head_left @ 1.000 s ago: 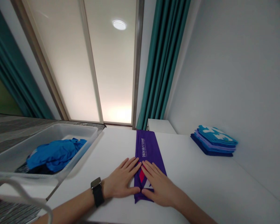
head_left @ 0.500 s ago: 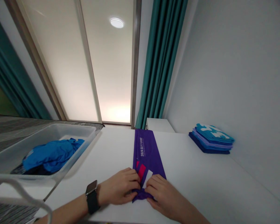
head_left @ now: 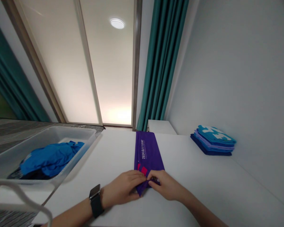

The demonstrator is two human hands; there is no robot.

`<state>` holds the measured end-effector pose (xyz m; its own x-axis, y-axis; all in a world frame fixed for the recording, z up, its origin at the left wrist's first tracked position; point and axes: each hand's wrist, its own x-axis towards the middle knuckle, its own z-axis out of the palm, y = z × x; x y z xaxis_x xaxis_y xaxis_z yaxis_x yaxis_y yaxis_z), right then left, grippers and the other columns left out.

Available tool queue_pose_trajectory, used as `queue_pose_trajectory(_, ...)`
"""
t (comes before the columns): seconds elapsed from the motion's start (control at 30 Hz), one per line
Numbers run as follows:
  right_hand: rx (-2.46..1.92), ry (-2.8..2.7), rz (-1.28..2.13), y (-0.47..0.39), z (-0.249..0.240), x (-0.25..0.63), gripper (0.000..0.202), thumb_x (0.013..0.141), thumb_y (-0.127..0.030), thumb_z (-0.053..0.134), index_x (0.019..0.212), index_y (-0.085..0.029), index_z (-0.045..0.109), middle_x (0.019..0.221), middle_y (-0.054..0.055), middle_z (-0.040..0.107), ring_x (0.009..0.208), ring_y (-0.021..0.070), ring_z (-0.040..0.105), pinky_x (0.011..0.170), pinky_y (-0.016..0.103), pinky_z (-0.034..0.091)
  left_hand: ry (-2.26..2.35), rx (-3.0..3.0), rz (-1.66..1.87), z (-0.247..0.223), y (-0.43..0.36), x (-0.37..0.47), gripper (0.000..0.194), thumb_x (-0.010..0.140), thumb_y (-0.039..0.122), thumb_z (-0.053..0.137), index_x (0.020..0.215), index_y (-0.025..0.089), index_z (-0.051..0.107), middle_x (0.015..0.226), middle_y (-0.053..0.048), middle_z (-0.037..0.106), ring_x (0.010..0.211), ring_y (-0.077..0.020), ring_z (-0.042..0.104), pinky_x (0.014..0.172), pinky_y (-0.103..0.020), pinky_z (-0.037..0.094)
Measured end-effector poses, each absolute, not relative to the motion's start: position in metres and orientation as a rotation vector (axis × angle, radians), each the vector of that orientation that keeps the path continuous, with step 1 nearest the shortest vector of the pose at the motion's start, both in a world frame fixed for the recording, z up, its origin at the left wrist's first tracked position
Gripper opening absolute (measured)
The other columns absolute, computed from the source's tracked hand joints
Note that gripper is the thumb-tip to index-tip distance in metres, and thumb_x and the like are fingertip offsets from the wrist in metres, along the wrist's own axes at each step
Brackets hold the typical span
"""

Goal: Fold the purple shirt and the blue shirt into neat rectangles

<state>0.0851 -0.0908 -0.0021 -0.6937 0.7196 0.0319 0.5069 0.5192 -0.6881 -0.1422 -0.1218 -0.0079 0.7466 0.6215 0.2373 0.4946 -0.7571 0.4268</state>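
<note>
Purple cloth: The long, narrow folded cloth (head_left: pixel 150 154) is laid lengthwise on the white table (head_left: pixel 113 157), between the tub and the stack; its near end is bunched and lifted slightly at the hands.
Print: Pale lettering, with "2024" legible, is carried along the left side of the cloth, and red blocks are shown nearer the hands.
Left hand: The near left part of the cloth is covered by the left hand (head_left: pixel 121 188), its fingers (head_left: pixel 136 177) slightly bent and its thumb set apart by the near corner; whether the fabric is gripped cannot be told.
Right hand: The near edge is pinched by the right hand (head_left: pixel 168 186), its fingers (head_left: pixel 153 174) curled and closed toward the thumb, with purple fabric caught between.
Wrist: A dark-banded watch (head_left: pixel 96 200) is worn on the left wrist.
Stack: Folded blue and lilac fabrics (head_left: pixel 214 141) are piled at right on the table, topped by a blue-and-white piece.
Tub: A crumpled blue garment (head_left: pixel 52 157) is held in a translucent tub (head_left: pixel 90 135) at left, with darker fabric partly covered beneath.
Far side: A green curtain (head_left: pixel 162 63) is hung behind a white cabinet (head_left: pixel 161 126).
</note>
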Motion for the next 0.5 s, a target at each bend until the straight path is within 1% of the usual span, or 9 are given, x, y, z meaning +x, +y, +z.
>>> queue_pose_trajectory(0.07, -1.044, -2.393, 1.048, -0.086, -0.003, 0.085, 0.012, 0.085, -0.016, 0.053, 0.088, -0.019, 0.065, 0.082, 0.000, 0.067, 0.074, 0.0141, 0.059, 0.068, 0.024, 0.043, 0.894, 2.600, 0.522, -0.010, -0.120, -0.139, 0.033, 0.089, 0.021, 0.054, 0.121, 0.021, 0.059, 0.122, -0.008, 0.066, 0.114, -0.0210, 0.060, 0.101, -0.032, 0.046)
queue_pose_trajectory(0.13, -1.046, -2.357, 1.082, -0.085, -0.004, 0.086, 0.012, 0.084, -0.016, 0.054, 0.087, -0.019, 0.065, 0.082, -0.001, 0.067, 0.074, 0.0141, 0.059, 0.068, 0.024, 0.043, 0.922, 2.593, 0.525, -0.010, -0.119, -0.136, 0.027, 0.092, 0.020, 0.048, 0.115, 0.021, 0.063, 0.116, -0.008, 0.068, 0.110, -0.0201, 0.062, 0.099, -0.031, 0.048)
queue_pose_trajectory(0.23, -1.022, -2.336, 1.091, -0.089, -0.003, 0.088, 0.012, 0.086, -0.017, 0.052, 0.087, -0.019, 0.064, 0.082, -0.001, 0.067, 0.075, 0.0144, 0.059, 0.070, 0.024, 0.043, 0.944, 2.560, 0.543, -0.008, -0.117, -0.134, 0.028, 0.098, 0.027, 0.041, 0.111, 0.021, 0.066, 0.111, -0.007, 0.071, 0.104, -0.0190, 0.065, 0.095, -0.029, 0.049)
queue_pose_trajectory(0.3, -1.003, -2.342, 1.058, -0.094, -0.002, 0.090, 0.011, 0.086, -0.019, 0.054, 0.092, -0.020, 0.064, 0.087, 0.000, 0.067, 0.080, 0.0155, 0.060, 0.073, 0.026, 0.044, 0.964, 2.526, 0.560, -0.007, -0.117, -0.133, 0.032, 0.100, 0.032, 0.039, 0.110, 0.021, 0.067, 0.109, -0.007, 0.071, 0.101, -0.0189, 0.067, 0.093, -0.029, 0.051)
queue_pose_trajectory(0.33, -0.999, -2.363, 1.008, -0.098, -0.002, 0.091, 0.013, 0.085, -0.021, 0.057, 0.098, -0.020, 0.063, 0.093, 0.001, 0.067, 0.085, 0.0168, 0.060, 0.077, 0.027, 0.044, 0.980, 2.510, 0.567, -0.006, -0.117, -0.133, 0.033, 0.100, 0.033, 0.038, 0.110, 0.020, 0.067, 0.109, -0.007, 0.072, 0.100, -0.0190, 0.067, 0.092, -0.029, 0.051)
queue_pose_trajectory(0.43, -1.043, -2.501, 0.703, -0.106, -0.007, 0.095, 0.040, 0.079, -0.028, 0.069, 0.117, -0.021, 0.057, 0.114, 0.006, 0.063, 0.105, 0.0235, 0.055, 0.093, 0.036, 0.041, 1.038, 2.477, 0.590, -0.009, -0.116, -0.133, 0.037, 0.101, 0.036, 0.035, 0.110, 0.020, 0.067, 0.105, -0.008, 0.072, 0.098, -0.0194, 0.067, 0.091, -0.029, 0.051)
queue_pose_trajectory(0.47, -1.068, -2.551, 0.582, -0.108, -0.010, 0.096, 0.044, 0.079, -0.028, 0.070, 0.119, -0.021, 0.056, 0.117, 0.007, 0.062, 0.108, 0.0251, 0.053, 0.096, 0.039, 0.039, 1.054, 2.472, 0.598, -0.010, -0.116, -0.133, 0.038, 0.101, 0.037, 0.035, 0.110, 0.020, 0.067, 0.104, -0.008, 0.073, 0.097, -0.0194, 0.067, 0.091, -0.029, 0.051)
queue_pose_trajectory(0.5, -1.094, -2.593, 0.475, -0.109, -0.013, 0.097, 0.040, 0.081, -0.026, 0.068, 0.119, -0.021, 0.056, 0.116, 0.008, 0.062, 0.108, 0.0257, 0.053, 0.096, 0.041, 0.039, 1.067, 2.468, 0.606, -0.012, -0.116, -0.133, 0.038, 0.101, 0.038, 0.034, 0.110, 0.020, 0.066, 0.103, -0.008, 0.073, 0.096, -0.0195, 0.067, 0.090, -0.029, 0.051)
